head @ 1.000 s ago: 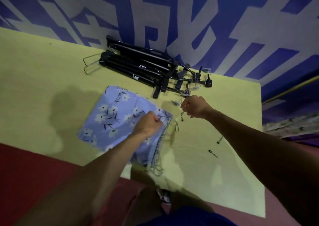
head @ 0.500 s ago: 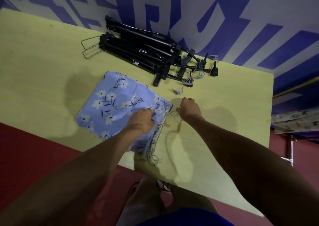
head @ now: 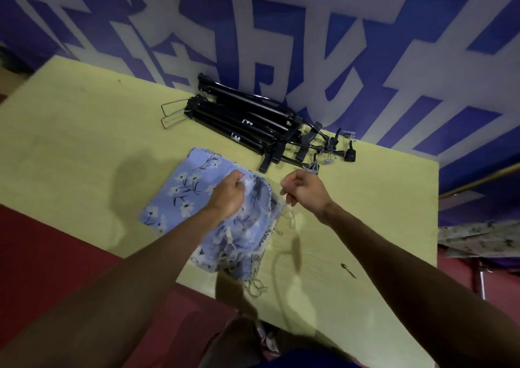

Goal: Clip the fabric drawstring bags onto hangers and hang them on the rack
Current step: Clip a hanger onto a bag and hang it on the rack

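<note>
Left hand (head: 228, 196) bunching soft, floppy bag (head: 197, 199); right hand (head: 305, 190) pinching thin string (head: 289, 215). Top edge looking best for gripping.

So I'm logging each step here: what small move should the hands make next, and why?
Probably the right hand should reach back to the black hangers for one. The left hand has the floral bag gathered at its fringed edge, lifted off the table, but no hanger is on it yet.
</note>
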